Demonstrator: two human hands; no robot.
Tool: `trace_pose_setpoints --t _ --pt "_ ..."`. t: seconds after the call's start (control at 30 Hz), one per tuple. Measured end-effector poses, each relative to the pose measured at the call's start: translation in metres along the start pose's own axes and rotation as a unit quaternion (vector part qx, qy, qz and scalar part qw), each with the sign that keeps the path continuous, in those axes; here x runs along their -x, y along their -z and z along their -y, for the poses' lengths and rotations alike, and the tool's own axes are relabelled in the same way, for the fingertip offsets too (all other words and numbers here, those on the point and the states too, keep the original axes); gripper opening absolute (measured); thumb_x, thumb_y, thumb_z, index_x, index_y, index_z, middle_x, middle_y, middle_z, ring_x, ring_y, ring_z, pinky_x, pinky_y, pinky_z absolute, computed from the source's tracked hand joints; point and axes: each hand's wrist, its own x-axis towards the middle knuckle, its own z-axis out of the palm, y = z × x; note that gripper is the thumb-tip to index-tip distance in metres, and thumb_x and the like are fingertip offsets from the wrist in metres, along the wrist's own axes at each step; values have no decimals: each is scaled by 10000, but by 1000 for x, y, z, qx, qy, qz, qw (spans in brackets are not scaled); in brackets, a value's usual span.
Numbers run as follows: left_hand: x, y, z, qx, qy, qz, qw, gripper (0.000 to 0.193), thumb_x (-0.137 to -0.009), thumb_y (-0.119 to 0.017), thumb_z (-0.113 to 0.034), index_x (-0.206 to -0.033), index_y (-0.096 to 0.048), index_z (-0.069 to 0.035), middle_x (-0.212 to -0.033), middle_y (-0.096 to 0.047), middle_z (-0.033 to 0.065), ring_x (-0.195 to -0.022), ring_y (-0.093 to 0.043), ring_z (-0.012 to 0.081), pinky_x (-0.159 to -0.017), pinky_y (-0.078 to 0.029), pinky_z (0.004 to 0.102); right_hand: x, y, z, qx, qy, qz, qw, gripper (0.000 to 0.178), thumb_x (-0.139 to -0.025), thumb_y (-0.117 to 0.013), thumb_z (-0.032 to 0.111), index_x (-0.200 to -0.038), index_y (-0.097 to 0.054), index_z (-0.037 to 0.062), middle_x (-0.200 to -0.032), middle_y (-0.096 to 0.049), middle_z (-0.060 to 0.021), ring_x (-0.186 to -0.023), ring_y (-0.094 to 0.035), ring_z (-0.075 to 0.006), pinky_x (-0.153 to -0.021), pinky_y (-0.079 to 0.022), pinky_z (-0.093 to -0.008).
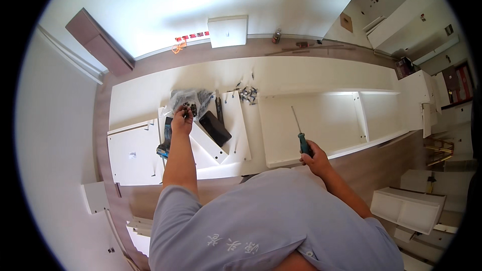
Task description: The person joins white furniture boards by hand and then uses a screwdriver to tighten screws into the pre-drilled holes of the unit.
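One slim screwdriver [302, 141], teal-green handle, straight metal shaft, clasped in the right hand [317, 159], left hand [182, 122] well apart, fingertips bunched at one clear plastic bag [205, 97], any hold impossible to tell, one black slab [216, 128] to their right, one power tool [163, 149] beside the left forearm.

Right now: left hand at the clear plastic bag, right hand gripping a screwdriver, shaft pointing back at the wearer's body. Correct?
Not the shaft direction: the head view shows the screwdriver pointing away from the body, over the white frame. Left hand at the plastic bag and right hand gripping are correct.
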Motion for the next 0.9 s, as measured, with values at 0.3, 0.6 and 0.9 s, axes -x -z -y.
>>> trace_pose_setpoints --t 0.3,0.6,0.9 --pt "30 -19 22 30 26 29 999 201 -1058 -629 -302 -1051 -605 -103 -865 -619 22 -737 -596 149 -601 -525 280 9 22 -9 19 10 12 1000 524 -921 -618 123 -1420 -529 -11 -1003 -639 -79 -809 -623 -145 -756 -537 -307" --pt "150 -92 109 -135 210 189 950 269 -1082 -589 -325 -1221 -619 -98 -860 -597 -24 -678 -522 91 -562 -431 229 -4 9 39 75 43 109 990 490 -892 -602 163 -1369 -615 49 -1153 -669 -112 -1015 -618 -237 -934 -494 -356" --pt "177 -131 144 -256 241 250 902 227 -1030 -683 -209 -1198 -651 -59 -895 -641 14 -716 -566 110 -616 -480 240 -31 6 15 102 98 103 985 490 -891 -625 166 -1371 -633 68 -1263 -677 -173 -1122 -643 -311 -1001 -498 -392"
